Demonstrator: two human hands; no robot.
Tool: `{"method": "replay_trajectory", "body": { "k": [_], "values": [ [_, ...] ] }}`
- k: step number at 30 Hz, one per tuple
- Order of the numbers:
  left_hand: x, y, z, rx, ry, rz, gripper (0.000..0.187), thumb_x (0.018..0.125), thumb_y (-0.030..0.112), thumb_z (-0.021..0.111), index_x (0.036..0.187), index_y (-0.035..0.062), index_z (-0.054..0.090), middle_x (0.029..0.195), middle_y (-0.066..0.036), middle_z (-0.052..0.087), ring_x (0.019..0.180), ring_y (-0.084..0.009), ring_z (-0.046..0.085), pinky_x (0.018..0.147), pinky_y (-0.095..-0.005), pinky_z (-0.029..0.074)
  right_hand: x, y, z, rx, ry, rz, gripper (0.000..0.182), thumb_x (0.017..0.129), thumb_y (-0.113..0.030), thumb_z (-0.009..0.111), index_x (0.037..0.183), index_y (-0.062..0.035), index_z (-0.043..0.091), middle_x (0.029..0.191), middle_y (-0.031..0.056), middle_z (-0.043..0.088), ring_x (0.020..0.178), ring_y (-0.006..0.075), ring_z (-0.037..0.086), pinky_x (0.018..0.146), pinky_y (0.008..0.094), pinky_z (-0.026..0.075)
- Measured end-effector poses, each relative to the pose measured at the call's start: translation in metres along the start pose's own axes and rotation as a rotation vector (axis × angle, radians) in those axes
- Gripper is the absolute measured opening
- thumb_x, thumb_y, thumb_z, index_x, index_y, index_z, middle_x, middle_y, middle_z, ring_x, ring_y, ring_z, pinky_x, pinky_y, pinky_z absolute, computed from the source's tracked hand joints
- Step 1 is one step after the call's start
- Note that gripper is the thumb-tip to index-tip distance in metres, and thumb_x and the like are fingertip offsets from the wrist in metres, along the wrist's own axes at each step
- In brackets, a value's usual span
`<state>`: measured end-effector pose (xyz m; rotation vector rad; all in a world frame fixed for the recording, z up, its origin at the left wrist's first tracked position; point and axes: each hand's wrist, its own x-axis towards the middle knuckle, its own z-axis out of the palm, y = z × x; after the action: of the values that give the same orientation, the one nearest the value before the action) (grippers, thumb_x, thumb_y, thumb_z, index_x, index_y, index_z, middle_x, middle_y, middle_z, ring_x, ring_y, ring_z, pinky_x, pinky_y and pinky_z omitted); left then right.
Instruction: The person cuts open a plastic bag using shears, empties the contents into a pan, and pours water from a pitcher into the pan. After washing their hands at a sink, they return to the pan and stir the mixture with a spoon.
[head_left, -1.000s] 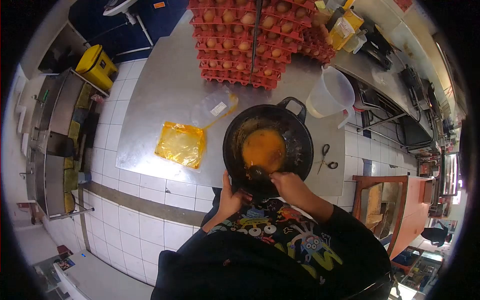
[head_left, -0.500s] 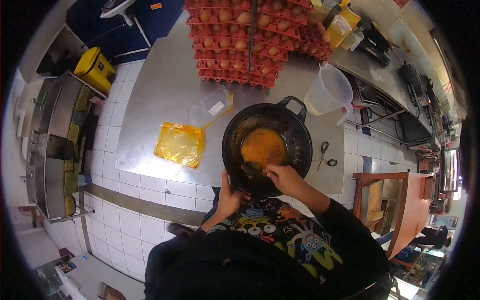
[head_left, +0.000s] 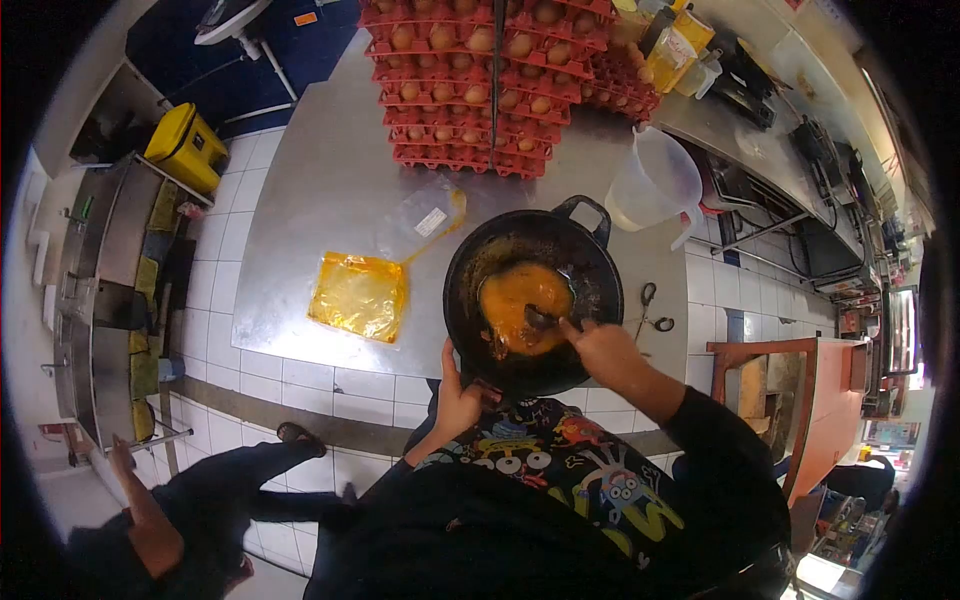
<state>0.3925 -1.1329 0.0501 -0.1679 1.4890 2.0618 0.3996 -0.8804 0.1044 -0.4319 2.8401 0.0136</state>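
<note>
A black wok (head_left: 480,250) stands at the front edge of the steel table, with orange liquid (head_left: 520,290) in its bottom. Closed round a dark utensil (head_left: 540,317), my right hand (head_left: 612,355) is over the wok's right part; the utensil's head lies in the liquid. My left hand (head_left: 462,400) grips the wok's near left rim, thumb up along the outside. Left of the wok lie a flat plastic bag smeared with yellow (head_left: 357,297) and a clear bag with a white label (head_left: 432,215). Black scissors (head_left: 650,310) rest to the right.
Stacked red egg trays (head_left: 470,95) rise at the table's (head_left: 290,220) far side. A clear plastic jug (head_left: 655,180) stands beyond the wok's right handle. Another person (head_left: 200,500) is at the lower left. A yellow bin (head_left: 187,148) and an orange-red table (head_left: 825,400) flank the work table.
My right hand has moved right, and the utensil has gone from the wok's near left side into the liquid's middle. The liquid has spread nearer to me. Another person has come into view at lower left.
</note>
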Motion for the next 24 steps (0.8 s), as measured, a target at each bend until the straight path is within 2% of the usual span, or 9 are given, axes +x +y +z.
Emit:
{"method": "replay_trajectory", "body": {
  "k": [2,4,11,14,16,17,19,23,24],
  "values": [
    [-0.001,-0.002,0.0,0.005,0.006,-0.025,0.087,0.068,-0.017,0.034,0.141,0.0192,0.004,0.116,-0.02,0.051,0.074,-0.0222,0.06,0.062,-0.0282,0.052,-0.004,-0.016,0.001,0.044,-0.036,0.001,0.051,0.075,-0.008,0.052,0.126,-0.0069,0.049,0.086,0.0181,0.056,0.061,0.0295,0.061,0.054,0.0375,0.05],
    [0.0,-0.005,0.0,0.01,0.012,-0.049,0.088,0.068,-0.017,0.034,0.141,0.0191,0.003,0.116,-0.02,0.051,0.075,-0.0223,0.06,0.062,-0.028,0.052,-0.003,-0.035,-0.002,0.024,-0.085,0.017,0.053,0.074,-0.007,0.053,0.124,0.0071,0.045,0.083,0.0198,0.058,0.062,0.0282,0.062,0.05,0.0365,0.051],
    [0.0,-0.01,-0.001,0.1,-0.012,0.012,0.085,0.075,-0.015,0.031,0.143,0.0209,-0.004,0.099,-0.019,0.058,0.067,-0.0214,0.063,0.06,-0.0305,0.054,0.018,-0.065,0.026,-0.001,0.075,-0.027,0.053,0.073,-0.008,0.054,0.122,0.0097,0.046,0.081,0.0204,0.057,0.061,0.0282,0.062,0.047,0.0332,0.05],
    [-0.001,-0.012,-0.004,0.08,0.002,-0.009,0.084,0.075,-0.014,0.032,0.143,0.0205,-0.003,0.095,-0.018,0.059,0.067,-0.0215,0.063,0.06,-0.0301,0.053,0.027,-0.062,0.029,-0.079,0.162,0.072,0.056,0.07,-0.009,0.056,0.125,0.0032,0.047,0.085,0.0188,0.057,0.064,0.0275,0.062,0.05,0.0348,0.051],
    [-0.002,-0.013,-0.003,0.056,0.008,-0.021,0.083,0.076,-0.013,0.032,0.143,0.0199,-0.002,0.092,-0.018,0.06,0.067,-0.0214,0.063,0.06,-0.0297,0.053,0.04,-0.044,0.023,0.022,0.053,0.161,0.054,0.071,-0.01,0.056,0.125,-0.0079,0.05,0.087,0.0173,0.058,0.066,0.0285,0.063,0.055,0.036,0.051],
    [-0.003,-0.01,-0.001,0.042,0.014,-0.028,0.084,0.074,-0.014,0.033,0.143,0.0195,-0.001,0.099,-0.019,0.058,0.069,-0.0212,0.063,0.06,-0.0289,0.053,0.046,-0.026,0.024,0.023,0.052,0.163,0.054,0.071,-0.01,0.056,0.125,-0.0079,0.05,0.087,0.0173,0.058,0.066,0.0285,0.063,0.055,0.036,0.051],
    [-0.004,-0.008,-0.001,0.03,0.023,-0.039,0.085,0.073,-0.015,0.034,0.143,0.0192,-0.001,0.105,-0.019,0.056,0.071,-0.0211,0.062,0.06,-0.0281,0.052,0.05,0.011,0.03,0.431,0.082,0.085,0.052,0.074,-0.01,0.054,0.125,-0.0199,0.052,0.089,0.0157,0.059,0.068,0.0293,0.063,0.059,0.0375,0.052],
    [-0.001,-0.017,-0.004,0.058,0.027,-0.026,0.082,0.075,-0.013,0.034,0.142,0.0169,-0.001,0.093,-0.018,0.059,0.069,-0.0209,0.063,0.06,-0.0284,0.052,0.018,-0.003,-0.024,0.227,-0.148,0.025,0.053,0.075,-0.009,0.054,0.125,-0.0251,0.052,0.092,0.0159,0.057,0.07,0.03,0.063,0.06,0.039,0.051],
    [0.0,-0.02,-0.005,0.034,0.022,0.03,0.079,0.076,-0.011,0.032,0.142,0.0154,-0.001,0.084,-0.017,0.061,0.066,-0.0211,0.063,0.059,-0.029,0.053,0.006,-0.018,-0.031,0.138,-0.132,0.01,0.049,0.076,-0.009,0.053,0.124,-0.0179,0.053,0.088,0.0164,0.057,0.07,0.0293,0.063,0.058,0.0386,0.051]
  ]
}}
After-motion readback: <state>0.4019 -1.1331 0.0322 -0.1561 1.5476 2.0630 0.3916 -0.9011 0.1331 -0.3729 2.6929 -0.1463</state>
